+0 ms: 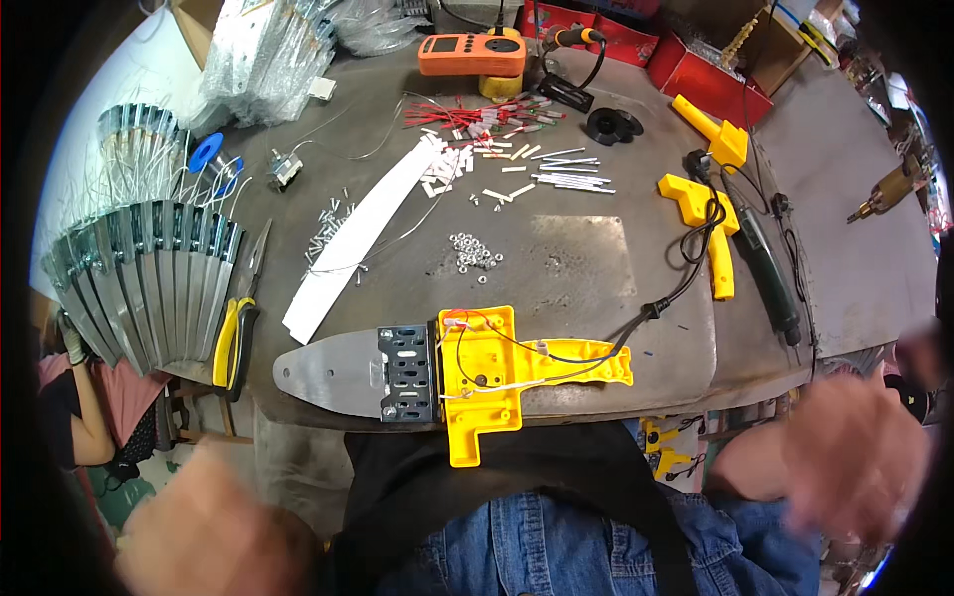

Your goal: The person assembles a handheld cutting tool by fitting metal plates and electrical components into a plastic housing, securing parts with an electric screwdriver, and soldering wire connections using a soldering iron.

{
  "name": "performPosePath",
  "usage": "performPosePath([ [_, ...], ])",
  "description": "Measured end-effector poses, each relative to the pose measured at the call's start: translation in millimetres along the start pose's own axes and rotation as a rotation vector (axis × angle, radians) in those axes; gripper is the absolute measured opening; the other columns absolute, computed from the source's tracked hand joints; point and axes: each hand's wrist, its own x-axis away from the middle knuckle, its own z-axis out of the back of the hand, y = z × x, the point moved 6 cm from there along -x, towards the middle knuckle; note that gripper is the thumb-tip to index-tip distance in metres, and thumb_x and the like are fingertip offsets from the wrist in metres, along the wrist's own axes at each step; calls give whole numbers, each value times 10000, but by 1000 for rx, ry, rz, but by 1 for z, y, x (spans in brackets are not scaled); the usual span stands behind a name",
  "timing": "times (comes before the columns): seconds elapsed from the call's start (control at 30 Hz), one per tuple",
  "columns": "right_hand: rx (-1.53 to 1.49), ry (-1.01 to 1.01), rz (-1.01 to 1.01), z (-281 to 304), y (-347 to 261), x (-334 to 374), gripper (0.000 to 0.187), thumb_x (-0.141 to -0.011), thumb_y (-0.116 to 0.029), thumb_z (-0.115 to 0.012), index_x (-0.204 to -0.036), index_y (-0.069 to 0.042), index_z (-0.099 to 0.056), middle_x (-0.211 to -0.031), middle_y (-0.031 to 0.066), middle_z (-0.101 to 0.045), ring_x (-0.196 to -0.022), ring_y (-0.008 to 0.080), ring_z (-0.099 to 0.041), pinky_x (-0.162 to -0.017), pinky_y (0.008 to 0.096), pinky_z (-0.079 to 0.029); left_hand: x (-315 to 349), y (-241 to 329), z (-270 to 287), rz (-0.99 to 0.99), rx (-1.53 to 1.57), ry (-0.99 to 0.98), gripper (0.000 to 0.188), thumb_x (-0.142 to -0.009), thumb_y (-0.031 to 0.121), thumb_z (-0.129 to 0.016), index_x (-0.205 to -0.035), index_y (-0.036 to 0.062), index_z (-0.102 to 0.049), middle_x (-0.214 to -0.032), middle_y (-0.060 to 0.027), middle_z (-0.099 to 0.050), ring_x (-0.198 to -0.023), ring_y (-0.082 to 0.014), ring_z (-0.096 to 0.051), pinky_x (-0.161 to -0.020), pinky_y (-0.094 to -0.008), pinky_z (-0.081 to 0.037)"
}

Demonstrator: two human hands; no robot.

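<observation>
The grey counter [596, 268] carries everything here, and a fan of bent metal plates [149, 278] crowds its left edge. Nearest the person, at the near edge, lies the half-built tool: an open yellow housing [497, 372] with red and white wires laid bare inside, joined to a flat steel blade [328, 372] pointing left. Both hands are off it and well apart, the left hand [214, 541] low at the near left, the right hand [855, 457] out at the near right; both are blurred, so I cannot tell whether they are open or closed, and neither shows anything held. I judge the wiring stage is in hand, the shell not yet closed. Further back sit yellow shell halves [708, 214], yellow-handled pliers [237, 343], and loose nuts [475, 251] heaped bare on the counter, no tray around them
</observation>
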Motion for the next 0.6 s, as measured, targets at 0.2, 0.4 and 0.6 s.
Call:
performPosePath([
  [0.2, 1205, -410, -330, 12, 101, 53, 310, -635, -244, -811, -874, -82, -698, -823, 54, -633, -652, 211, -591, -592, 339, -469, 101, -88, -15, 689, -937, -683, 396, -617, 205, -812, -953, 113, -624, -1282, -149, -556, -1191, -380, -504, -972, -528, -380],
  [0.4, 1189, -578, -148, -44, 121, 70, 243, -714, -170, -692, -927, -53, -691, -889, 30, -625, -651, 145, -566, -578, 285, -440, 100, -96, -25, 547, -1047, -635, 309, -645, 191, -782, -935, 145, -686, -1351, -148, -527, -1270, -412, -431, -1031, -538, -303],
  [0.6, 1282, -658, -396, -40, 145, 85, 275, -755, -234, -667, -955, -46, -687, -1074, 49, -633, -896, 163, -584, -694, 303, -451, 102, -110, -23, 720, -1031, -710, 132, -716, 245, -729, -813, 172, -676, -1417, -111, -502, -1308, -376, -408, -1054, -537, -267],
])
